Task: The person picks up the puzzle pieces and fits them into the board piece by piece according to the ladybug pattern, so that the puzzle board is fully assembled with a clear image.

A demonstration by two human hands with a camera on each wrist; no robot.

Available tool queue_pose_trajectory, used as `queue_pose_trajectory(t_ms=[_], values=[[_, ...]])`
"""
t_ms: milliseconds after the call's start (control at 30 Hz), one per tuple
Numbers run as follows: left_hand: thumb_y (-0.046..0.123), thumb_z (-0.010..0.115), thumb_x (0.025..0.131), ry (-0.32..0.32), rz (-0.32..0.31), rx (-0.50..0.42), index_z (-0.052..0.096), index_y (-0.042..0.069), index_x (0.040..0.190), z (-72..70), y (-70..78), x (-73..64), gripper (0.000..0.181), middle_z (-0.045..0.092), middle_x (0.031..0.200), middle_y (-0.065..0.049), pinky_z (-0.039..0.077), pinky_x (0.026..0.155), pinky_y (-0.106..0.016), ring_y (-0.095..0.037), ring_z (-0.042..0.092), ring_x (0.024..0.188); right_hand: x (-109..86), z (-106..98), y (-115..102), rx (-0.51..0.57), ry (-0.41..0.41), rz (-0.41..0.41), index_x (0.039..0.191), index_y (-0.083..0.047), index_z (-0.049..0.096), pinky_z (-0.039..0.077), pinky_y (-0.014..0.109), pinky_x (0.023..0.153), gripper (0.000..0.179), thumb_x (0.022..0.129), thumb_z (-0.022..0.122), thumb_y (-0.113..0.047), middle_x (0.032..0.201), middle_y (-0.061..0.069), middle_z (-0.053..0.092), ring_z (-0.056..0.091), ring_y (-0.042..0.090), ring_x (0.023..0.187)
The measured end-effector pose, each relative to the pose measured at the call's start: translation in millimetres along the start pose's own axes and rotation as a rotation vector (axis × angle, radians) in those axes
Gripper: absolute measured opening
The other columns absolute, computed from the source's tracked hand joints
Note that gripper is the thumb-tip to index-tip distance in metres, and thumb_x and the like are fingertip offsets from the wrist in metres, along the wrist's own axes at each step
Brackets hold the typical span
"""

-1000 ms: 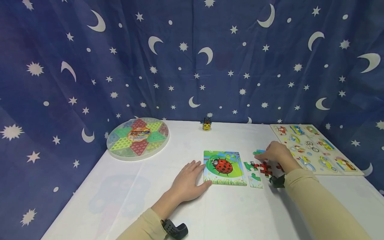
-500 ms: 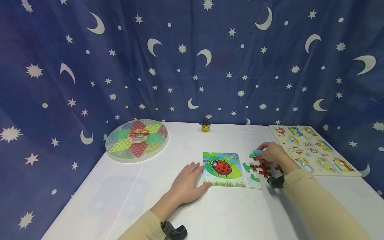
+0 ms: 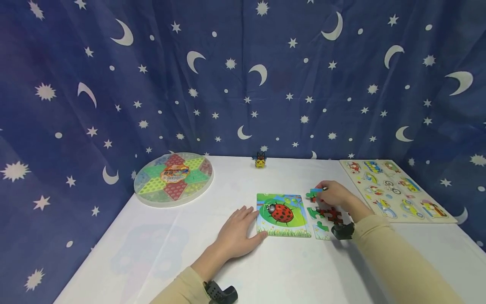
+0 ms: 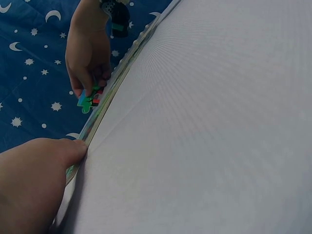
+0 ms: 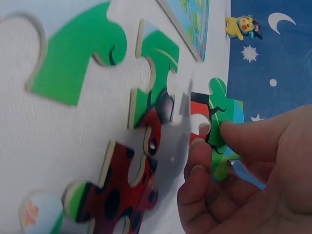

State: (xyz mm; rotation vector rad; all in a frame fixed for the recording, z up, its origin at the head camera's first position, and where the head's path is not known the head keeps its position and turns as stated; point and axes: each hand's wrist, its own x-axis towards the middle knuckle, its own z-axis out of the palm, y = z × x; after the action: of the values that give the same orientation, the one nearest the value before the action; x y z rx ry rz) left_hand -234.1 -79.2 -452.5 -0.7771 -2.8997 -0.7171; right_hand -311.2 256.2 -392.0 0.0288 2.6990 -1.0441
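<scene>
A square ladybug picture board point(image 3: 284, 215) lies on the white table. My left hand point(image 3: 236, 234) rests at its left side with fingers spread, and in the left wrist view the thumb point(image 4: 73, 152) touches its edge. My right hand point(image 3: 334, 195) pinches a jigsaw puzzle piece point(image 5: 223, 112) in green, blue and red between thumb and fingers, tilted and raised off the table in the right wrist view. Just below it lie a green and black piece point(image 5: 158, 46), a red spotted piece point(image 5: 114, 195) and a green-topped corner piece point(image 3: 322, 230). Wrist and hand partly hide the pieces farther right.
A round star-patterned game board point(image 3: 174, 177) lies at the back left. Near the back edge stands a small yellow figurine point(image 3: 260, 160). On the right lies a board with vehicle pictures point(image 3: 398, 190). A blue curtain point(image 3: 228, 84) with moons and stars hangs behind.
My right hand has moved left with the puzzle piece, bringing it close to the ladybug board's upper right corner. My left hand has stayed in place.
</scene>
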Motion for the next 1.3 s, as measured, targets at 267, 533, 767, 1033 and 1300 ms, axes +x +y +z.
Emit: queue_pose_trajectory(t_ms=[267, 533, 767, 1033, 1300], values=[[0.056, 0.058, 0.097, 0.008, 0.0, 0.008, 0.053, 0.01, 0.15, 1.1, 0.0, 0.2, 0.07, 0.047, 0.156, -0.011, 0.025, 0.123, -0.046, -0.031, 0.034, 0.149, 2.1, 11, -7, 0.018, -0.026, -0.053, 0.117, 0.003, 0.062, 0.049, 0.034, 0.067, 0.023, 0.101, 0.054, -0.012, 0.097, 0.013, 0.062, 0.056, 0.024, 0.084], [0.056, 0.058, 0.097, -0.003, -0.005, -0.001, 0.052, 0.01, 0.15, 2.1, 0.4, -1.2, 0.07, 0.046, 0.156, -0.012, 0.024, 0.124, -0.047, -0.032, 0.033, 0.149, 5.0, 19, -8, -0.001, -0.004, -0.044, 0.118, 0.002, 0.063, 0.046, 0.033, 0.059, 0.028, 0.096, 0.055, -0.013, 0.091, 0.011, 0.063, 0.055, 0.021, 0.073], [0.056, 0.058, 0.098, -0.003, -0.011, 0.006, 0.051, 0.011, 0.151, 0.2, 0.8, 0.1, 0.071, 0.045, 0.158, -0.012, 0.024, 0.124, -0.047, -0.031, 0.032, 0.15, 5.9, 19, -11, 0.006, 0.032, -0.041, 0.117, 0.002, 0.064, 0.05, 0.035, 0.068, 0.029, 0.093, 0.056, -0.013, 0.099, 0.013, 0.065, 0.058, 0.024, 0.084], [0.056, 0.059, 0.097, -0.003, -0.01, 0.004, 0.051, 0.011, 0.152, -2.4, 1.5, 2.0, 0.071, 0.044, 0.158, -0.012, 0.025, 0.123, -0.049, -0.032, 0.032, 0.15, 7.6, 27, -23, 0.025, -0.012, -0.056, 0.119, 0.0, 0.063, 0.047, 0.032, 0.065, 0.029, 0.092, 0.059, -0.009, 0.102, 0.012, 0.064, 0.056, 0.023, 0.082], [0.057, 0.058, 0.098, -0.015, -0.011, 0.01, 0.051, 0.011, 0.152, -3.1, 2.3, 0.3, 0.071, 0.044, 0.158, -0.012, 0.025, 0.123, -0.049, -0.032, 0.032, 0.15, 9.1, 39, -32, 0.04, -0.002, -0.058, 0.118, -0.002, 0.061, 0.051, 0.031, 0.064, 0.026, 0.093, 0.065, -0.009, 0.101, 0.013, 0.066, 0.059, 0.022, 0.079]])
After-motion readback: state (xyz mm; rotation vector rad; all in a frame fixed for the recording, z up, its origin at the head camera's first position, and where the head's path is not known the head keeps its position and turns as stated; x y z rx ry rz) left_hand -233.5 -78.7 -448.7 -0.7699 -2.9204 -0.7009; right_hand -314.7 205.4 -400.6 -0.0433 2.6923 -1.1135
